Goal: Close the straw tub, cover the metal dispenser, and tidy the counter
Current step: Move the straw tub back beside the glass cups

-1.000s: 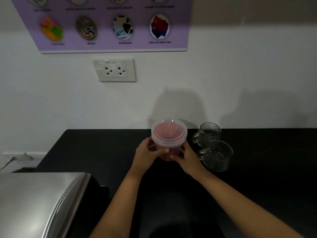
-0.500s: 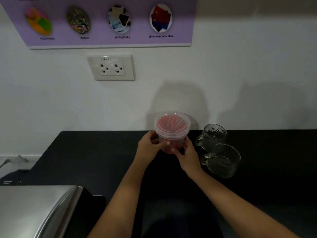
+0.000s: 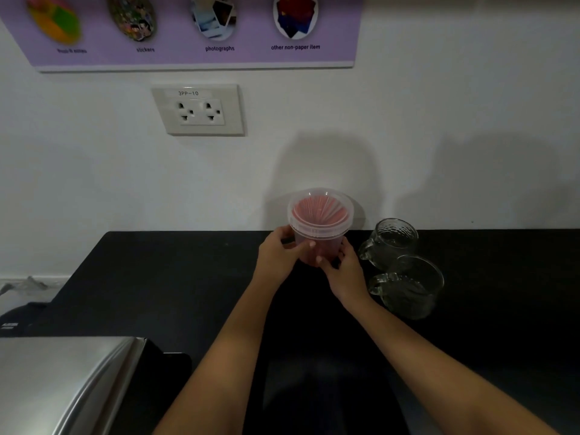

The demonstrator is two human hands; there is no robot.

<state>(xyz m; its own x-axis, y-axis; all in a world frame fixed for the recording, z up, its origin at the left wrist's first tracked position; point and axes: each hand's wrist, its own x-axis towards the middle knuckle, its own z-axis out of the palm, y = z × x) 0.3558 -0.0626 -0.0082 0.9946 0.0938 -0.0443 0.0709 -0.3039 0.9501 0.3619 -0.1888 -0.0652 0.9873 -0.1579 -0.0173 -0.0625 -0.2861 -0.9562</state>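
A clear plastic straw tub (image 3: 320,219) with pink straws inside and its clear lid on top stands at the back of the black counter (image 3: 175,277), close to the wall. My left hand (image 3: 277,257) grips its left side and my right hand (image 3: 343,271) grips its lower right side. The metal dispenser (image 3: 59,381) shows as a brushed steel surface at the bottom left, only partly in view.
Two clear glass mugs (image 3: 390,241) (image 3: 409,285) stand just right of the tub, handles pointing left. A double wall socket (image 3: 199,109) and a purple poster (image 3: 194,29) hang on the white wall. A dark device (image 3: 18,318) sits at the far left.
Both hands have carried the tub slightly farther back toward the wall. My view has shifted down and left, so the poster sits higher in the frame.
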